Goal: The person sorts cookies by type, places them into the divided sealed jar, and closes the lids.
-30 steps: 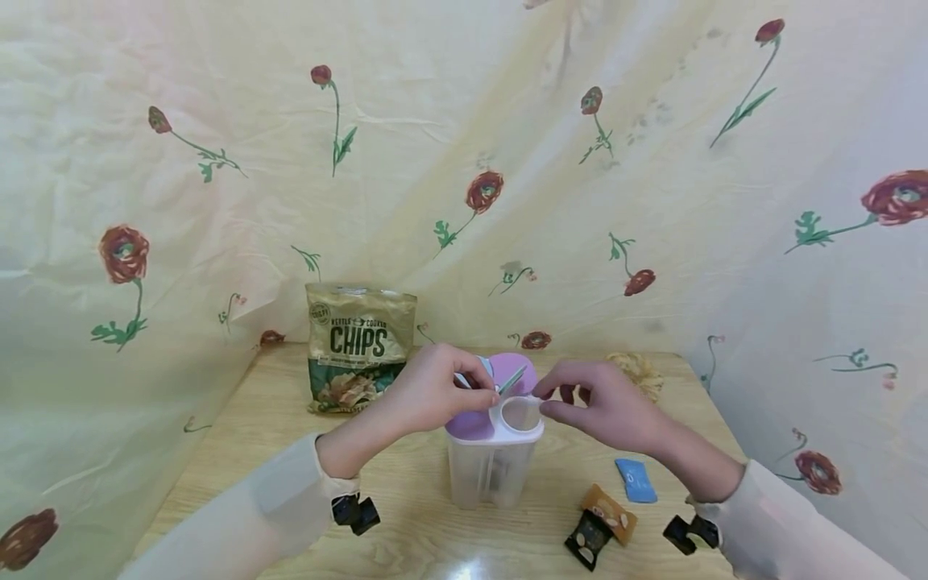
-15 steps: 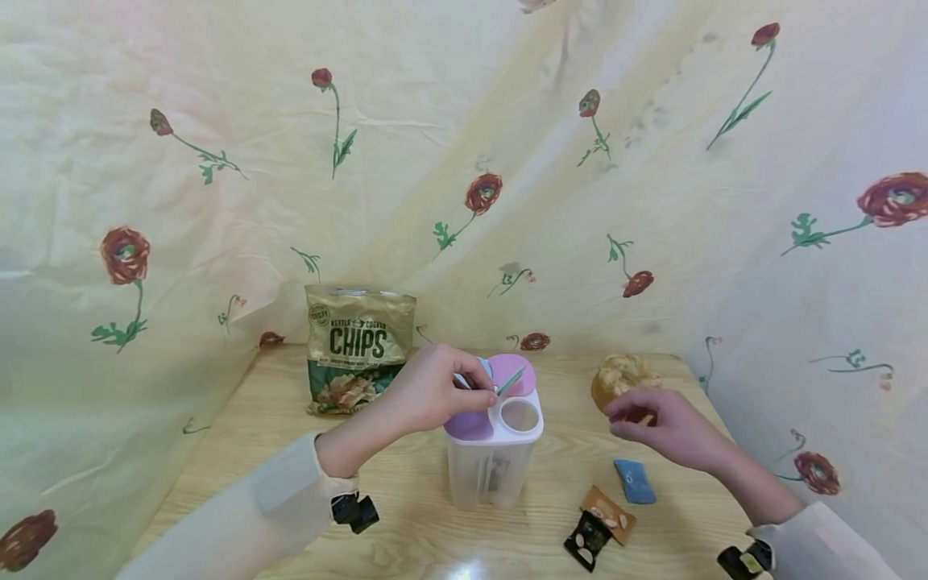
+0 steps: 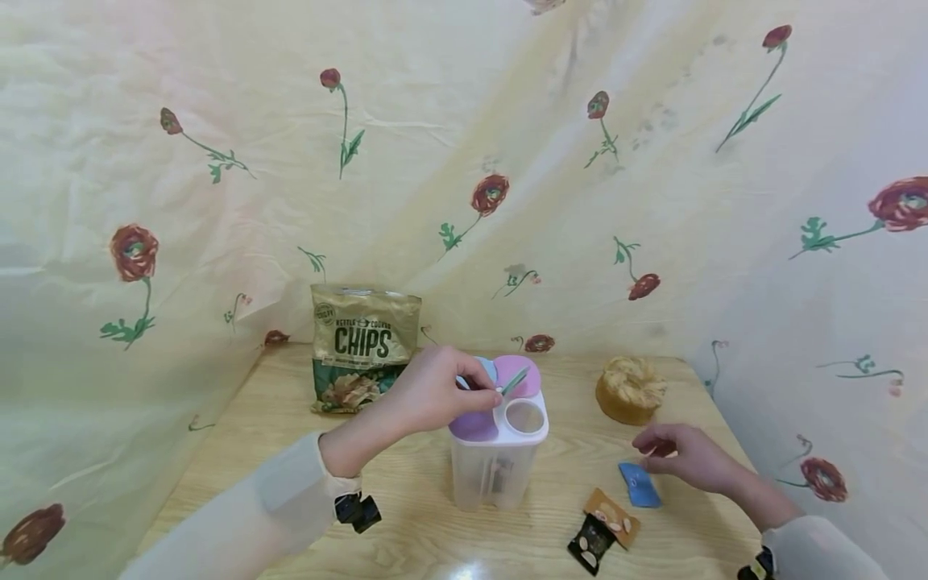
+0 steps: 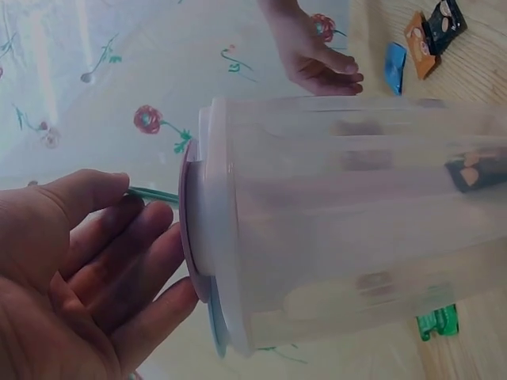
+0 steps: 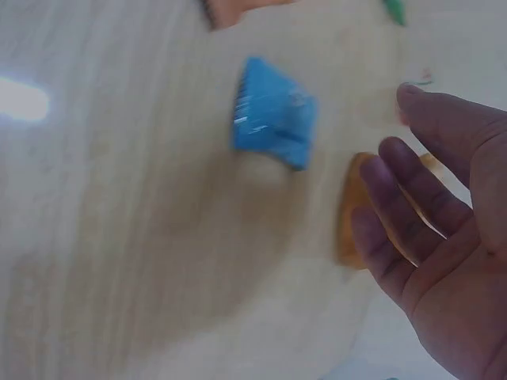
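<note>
A clear plastic container (image 3: 482, 475) with a white top stands mid-table. My left hand (image 3: 438, 391) is over it, pinching the raised green lid (image 3: 515, 380) between thumb and fingers. Below that lid, one round opening (image 3: 524, 416) is uncovered. Purple (image 3: 473, 427), pink (image 3: 520, 370) and light blue (image 3: 487, 369) round lids lie flat over the others. Inside the container, a dark wrapped packet (image 4: 479, 170) shows through the wall. My right hand (image 3: 685, 457) is just above a blue packet (image 3: 640, 486), fingers loosely bent, holding nothing.
An orange packet (image 3: 615, 515) and a black packet (image 3: 590, 544) touch near the front right. A round bread (image 3: 631, 391) sits behind the right hand. At the back left stands a chips bag (image 3: 362, 342). Floral cloth (image 3: 420, 121) hangs behind the table.
My right hand has left the container's opening, moving right and then down toward the blue packet, uncovering the bread. The left hand stays at the green lid.
</note>
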`<action>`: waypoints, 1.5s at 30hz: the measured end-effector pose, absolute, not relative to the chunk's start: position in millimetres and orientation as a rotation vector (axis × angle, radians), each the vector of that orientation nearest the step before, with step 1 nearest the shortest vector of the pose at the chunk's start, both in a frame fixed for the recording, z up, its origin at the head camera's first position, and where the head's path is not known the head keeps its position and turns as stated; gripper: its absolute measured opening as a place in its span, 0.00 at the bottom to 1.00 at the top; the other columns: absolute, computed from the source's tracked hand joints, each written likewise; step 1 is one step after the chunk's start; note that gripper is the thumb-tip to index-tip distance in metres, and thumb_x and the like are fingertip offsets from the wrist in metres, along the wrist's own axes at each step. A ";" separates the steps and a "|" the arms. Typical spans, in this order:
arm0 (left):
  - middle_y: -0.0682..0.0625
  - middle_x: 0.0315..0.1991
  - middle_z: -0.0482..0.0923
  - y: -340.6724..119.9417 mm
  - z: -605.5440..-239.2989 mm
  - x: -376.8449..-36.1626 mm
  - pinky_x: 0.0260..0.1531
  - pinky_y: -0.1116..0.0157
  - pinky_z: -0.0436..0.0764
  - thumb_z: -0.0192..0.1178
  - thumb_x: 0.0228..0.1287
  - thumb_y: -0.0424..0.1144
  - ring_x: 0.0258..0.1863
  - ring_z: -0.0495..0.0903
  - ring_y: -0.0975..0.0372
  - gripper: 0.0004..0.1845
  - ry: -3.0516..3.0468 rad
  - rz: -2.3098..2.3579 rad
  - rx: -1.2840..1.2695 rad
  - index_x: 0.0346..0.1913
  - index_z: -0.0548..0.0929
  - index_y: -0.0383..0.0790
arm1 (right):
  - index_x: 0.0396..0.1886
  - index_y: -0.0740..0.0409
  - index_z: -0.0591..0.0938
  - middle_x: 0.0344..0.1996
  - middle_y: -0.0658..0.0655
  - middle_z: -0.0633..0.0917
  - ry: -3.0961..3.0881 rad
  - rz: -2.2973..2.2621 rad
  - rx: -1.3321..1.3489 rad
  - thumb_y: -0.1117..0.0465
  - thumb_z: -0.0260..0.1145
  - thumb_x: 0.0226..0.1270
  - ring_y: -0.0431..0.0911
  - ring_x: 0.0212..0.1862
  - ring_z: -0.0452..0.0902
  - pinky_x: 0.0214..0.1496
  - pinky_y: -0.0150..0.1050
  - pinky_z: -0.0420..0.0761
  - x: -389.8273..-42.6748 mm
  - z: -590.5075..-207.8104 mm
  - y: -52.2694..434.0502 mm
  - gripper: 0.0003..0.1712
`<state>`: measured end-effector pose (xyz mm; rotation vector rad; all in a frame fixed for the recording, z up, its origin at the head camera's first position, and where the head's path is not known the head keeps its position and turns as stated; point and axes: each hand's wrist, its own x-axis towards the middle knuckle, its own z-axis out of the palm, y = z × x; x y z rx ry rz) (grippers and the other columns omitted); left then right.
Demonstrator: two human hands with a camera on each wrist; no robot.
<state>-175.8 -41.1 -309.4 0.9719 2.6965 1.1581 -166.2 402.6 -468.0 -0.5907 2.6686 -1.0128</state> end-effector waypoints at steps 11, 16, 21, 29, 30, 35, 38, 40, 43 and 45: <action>0.69 0.27 0.84 -36.9 -309.3 -174.3 0.32 0.69 0.79 0.72 0.62 0.47 0.31 0.81 0.71 0.04 2.733 1.143 0.974 0.30 0.90 0.57 | 0.52 0.63 0.85 0.47 0.58 0.88 2.669 -0.919 -0.462 0.57 0.76 0.63 0.45 0.44 0.83 0.42 0.34 0.81 -166.1 -495.9 409.8 0.21; 0.70 0.28 0.84 -36.3 -309.0 -175.0 0.34 0.68 0.79 0.72 0.62 0.47 0.33 0.81 0.72 0.04 2.741 1.129 0.991 0.30 0.91 0.58 | 0.50 0.61 0.86 0.44 0.55 0.88 2.697 -0.870 -0.438 0.57 0.77 0.62 0.43 0.41 0.82 0.41 0.34 0.81 -167.5 -499.3 408.8 0.20; 0.70 0.28 0.84 -36.3 -309.1 -175.6 0.34 0.69 0.80 0.73 0.62 0.46 0.33 0.81 0.73 0.04 2.743 1.122 1.004 0.30 0.91 0.57 | 0.49 0.61 0.87 0.44 0.54 0.88 2.726 -0.847 -0.410 0.57 0.77 0.61 0.43 0.41 0.81 0.42 0.35 0.81 -170.1 -504.0 408.2 0.19; 0.70 0.28 0.84 -37.5 -308.9 -175.0 0.35 0.69 0.79 0.73 0.62 0.46 0.34 0.81 0.72 0.04 2.730 1.127 0.992 0.29 0.91 0.58 | 0.50 0.62 0.87 0.44 0.53 0.88 2.719 -0.822 -0.432 0.57 0.77 0.62 0.37 0.41 0.78 0.41 0.33 0.78 -173.0 -509.3 409.5 0.19; 0.70 0.27 0.84 -37.7 -308.7 -175.0 0.35 0.69 0.79 0.73 0.62 0.46 0.34 0.81 0.72 0.04 2.729 1.130 0.990 0.29 0.91 0.58 | 0.50 0.62 0.87 0.44 0.53 0.88 2.713 -0.821 -0.438 0.57 0.77 0.62 0.36 0.40 0.78 0.41 0.33 0.78 -173.3 -509.4 409.8 0.19; 0.70 0.28 0.85 -39.0 -308.0 -175.2 0.33 0.69 0.79 0.73 0.62 0.46 0.33 0.81 0.72 0.05 2.717 1.142 0.988 0.29 0.91 0.57 | 0.48 0.60 0.87 0.39 0.51 0.85 2.675 -0.840 -0.433 0.56 0.76 0.62 0.33 0.37 0.72 0.37 0.32 0.75 -174.0 -509.2 410.5 0.18; 0.69 0.28 0.85 -39.5 -308.2 -175.7 0.34 0.69 0.79 0.73 0.62 0.46 0.34 0.81 0.72 0.04 2.713 1.143 0.979 0.29 0.91 0.57 | 0.47 0.59 0.86 0.37 0.51 0.84 2.671 -0.857 -0.436 0.56 0.76 0.63 0.33 0.35 0.70 0.36 0.33 0.74 -174.1 -509.1 409.7 0.16; 0.70 0.28 0.85 -39.8 -308.8 -175.9 0.34 0.69 0.80 0.73 0.62 0.46 0.35 0.81 0.72 0.04 2.712 1.142 0.966 0.29 0.91 0.57 | 0.46 0.58 0.86 0.37 0.51 0.83 2.675 -0.872 -0.440 0.56 0.76 0.63 0.33 0.35 0.70 0.36 0.33 0.73 -174.1 -509.0 408.7 0.16; 0.70 0.28 0.85 -40.5 -310.1 -176.1 0.35 0.68 0.80 0.73 0.62 0.46 0.35 0.82 0.72 0.04 2.709 1.142 0.950 0.29 0.91 0.58 | 0.46 0.56 0.85 0.36 0.51 0.82 2.682 -0.890 -0.431 0.55 0.77 0.62 0.33 0.35 0.71 0.35 0.33 0.73 -174.7 -508.2 406.4 0.16; 0.70 0.28 0.85 -41.1 -310.6 -176.2 0.34 0.68 0.80 0.73 0.62 0.46 0.35 0.81 0.72 0.04 2.705 1.148 0.945 0.29 0.91 0.58 | 0.45 0.56 0.84 0.35 0.50 0.81 2.697 -0.901 -0.441 0.55 0.77 0.62 0.33 0.35 0.71 0.35 0.33 0.74 -174.6 -506.1 404.1 0.16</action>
